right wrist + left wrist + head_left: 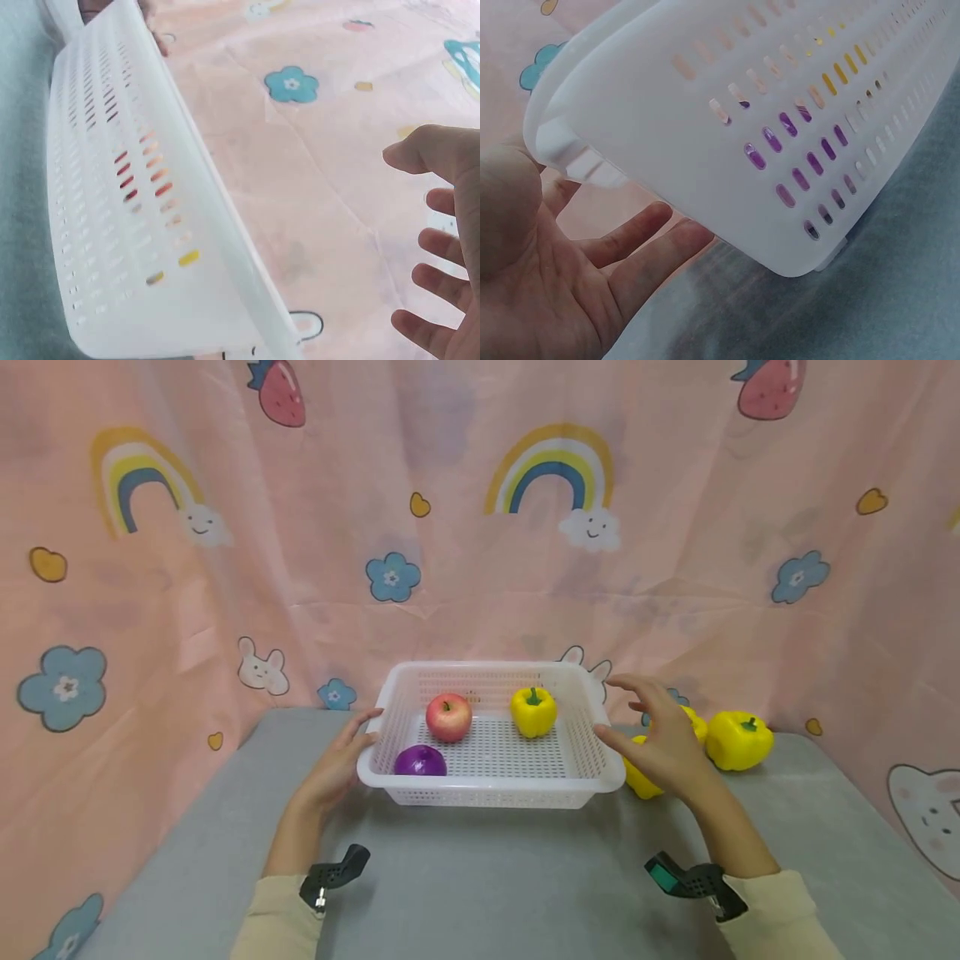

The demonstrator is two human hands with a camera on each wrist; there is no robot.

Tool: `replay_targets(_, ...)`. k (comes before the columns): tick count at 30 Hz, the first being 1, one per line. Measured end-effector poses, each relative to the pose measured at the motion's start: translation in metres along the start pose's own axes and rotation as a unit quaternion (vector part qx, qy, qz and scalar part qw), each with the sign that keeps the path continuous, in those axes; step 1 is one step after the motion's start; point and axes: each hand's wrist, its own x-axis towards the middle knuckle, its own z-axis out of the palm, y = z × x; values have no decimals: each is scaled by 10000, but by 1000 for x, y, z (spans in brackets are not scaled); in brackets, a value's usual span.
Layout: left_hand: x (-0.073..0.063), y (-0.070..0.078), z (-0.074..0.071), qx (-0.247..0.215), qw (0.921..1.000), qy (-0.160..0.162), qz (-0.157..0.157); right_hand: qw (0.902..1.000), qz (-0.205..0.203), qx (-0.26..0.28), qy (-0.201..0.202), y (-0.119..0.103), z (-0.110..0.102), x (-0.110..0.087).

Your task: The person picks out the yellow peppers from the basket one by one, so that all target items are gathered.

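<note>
A white plastic basket (pixel 491 783) with slotted walls holds a red apple (pixel 448 718), a yellow bell pepper (pixel 533 713) and a purple onion (pixel 421 761). At its left end is my left hand (pixel 339 770), with nearly straight fingers right against the outer wall below the rim. The rim hides the thumb tip in the left wrist view. My right hand (pixel 663 739) is spread beside the basket's right end, thumb and fingers apart with nothing between them. In the right wrist view a gap separates that hand (pixel 454 247) from the basket (pixel 172 315).
Several more yellow bell peppers (pixel 739 741) lie on the grey tabletop (pixel 495 877) at the right, some partly behind my right hand. A pink patterned curtain (pixel 465 627) hangs right behind the table. Dark straps (pixel 333 872) circle both wrists.
</note>
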Motion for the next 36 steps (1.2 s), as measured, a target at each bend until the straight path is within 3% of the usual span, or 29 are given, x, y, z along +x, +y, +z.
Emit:
replay_targets(6, 0, 0, 2, -37, 10000, -21, -4, 9993, -242, 79, -267, -8, 10, 18)
replay_targets(22, -1, 1, 0, -33, 10000, 11, 21, 9943, 283, -174, -1013, -18, 55, 53)
replay_targets(36, 0, 0, 0, -57, 9999, -99, 76, 9860, 696, -437, -1449, -4, 84, 67)
